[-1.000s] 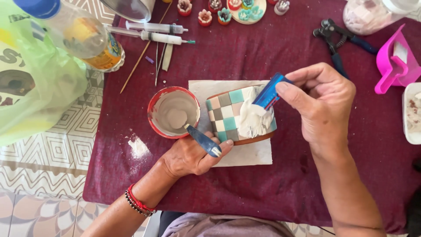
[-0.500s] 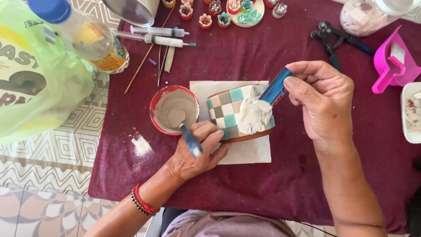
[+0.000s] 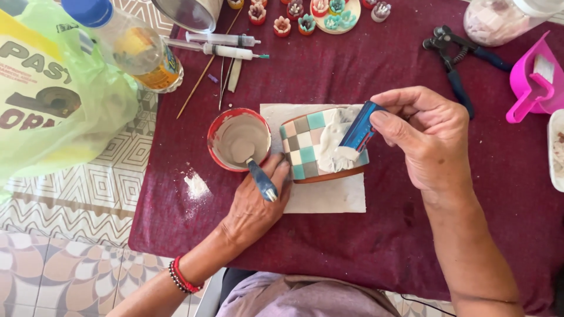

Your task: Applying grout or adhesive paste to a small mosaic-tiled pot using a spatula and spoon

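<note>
A clay pot [image 3: 311, 147] covered in teal, grey and cream square tiles lies on its side on a white paper sheet [image 3: 329, 194]. My right hand [image 3: 426, 138] holds a blue flat spreader [image 3: 358, 132] against the pot, where white grout is smeared. My left hand [image 3: 252, 202] grips a blue-handled spoon [image 3: 258, 176] whose tip dips into a small red bowl [image 3: 239, 138] of grey grout just left of the pot. Red bead bracelets circle my left wrist.
A dark red cloth [image 3: 382, 64] covers the table. Syringes [image 3: 226, 46], sticks, a plastic bottle [image 3: 126, 44] and a green bag [image 3: 53, 100] lie at the left; small flower pieces [image 3: 311, 14] at the top; pliers [image 3: 455, 53], a pink scoop [image 3: 537, 79] and a jar at the right.
My left hand has swung the spoon from beside the pot up into the red bowl. My right hand has kept the spreader on the pot, shifting only slightly.
</note>
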